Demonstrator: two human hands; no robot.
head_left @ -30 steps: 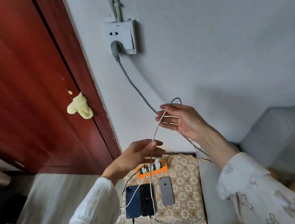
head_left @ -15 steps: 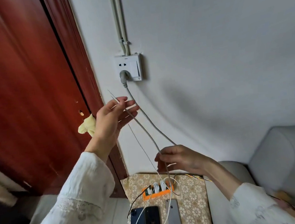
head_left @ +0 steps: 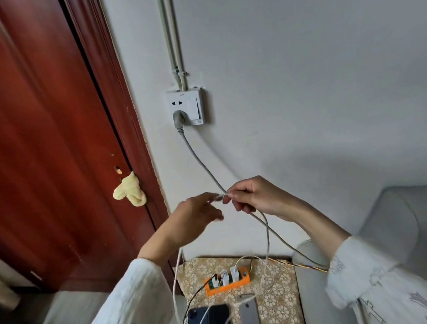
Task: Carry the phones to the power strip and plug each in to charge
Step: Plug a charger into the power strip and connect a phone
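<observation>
Cable (head_left: 267,231) sorting was the step: the right hand (head_left: 257,196) pinched its white end, the left hand (head_left: 195,214) half-open, reaching for it. Below both hands lay the phones (head_left: 248,317) beside the power strip (head_left: 227,282) — next, probably, seating that connector in one phone.

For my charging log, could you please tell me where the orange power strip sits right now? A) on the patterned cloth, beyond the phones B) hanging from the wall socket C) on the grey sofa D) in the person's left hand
A: the orange power strip lies on the patterned cloth, beyond the phones, with white chargers plugged in.
</observation>
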